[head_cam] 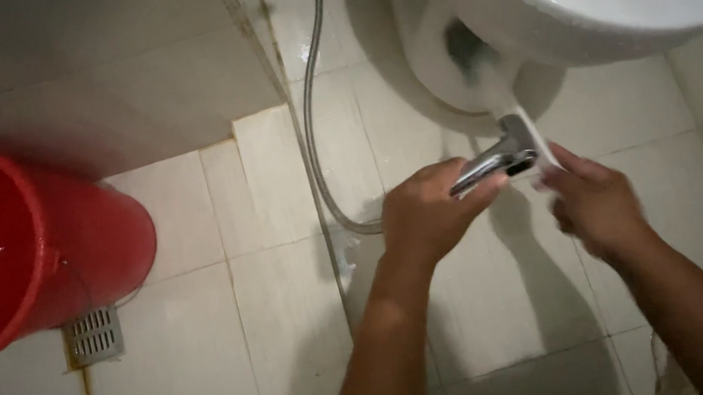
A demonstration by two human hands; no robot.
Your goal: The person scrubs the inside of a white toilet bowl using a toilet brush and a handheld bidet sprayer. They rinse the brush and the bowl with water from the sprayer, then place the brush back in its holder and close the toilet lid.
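Note:
My left hand [427, 214] is closed around the handle of a chrome hand sprayer [498, 160], whose nozzle points at the base of the white toilet [583, 18]. Its metal hose [314, 111] runs up along the floor and wall. My right hand [595, 204] grips the white handle of a toilet brush [535, 130]; the dark, blurred bristle head [468, 48] presses against the toilet's pedestal under the bowl. Both hands are close together in front of the toilet.
A red bucket [1, 247] with water in it stands at the left. A small metal floor drain [94, 335] with rust stains sits beside it. The floor is pale wet tile [233, 333]; a tiled wall rises at the upper left.

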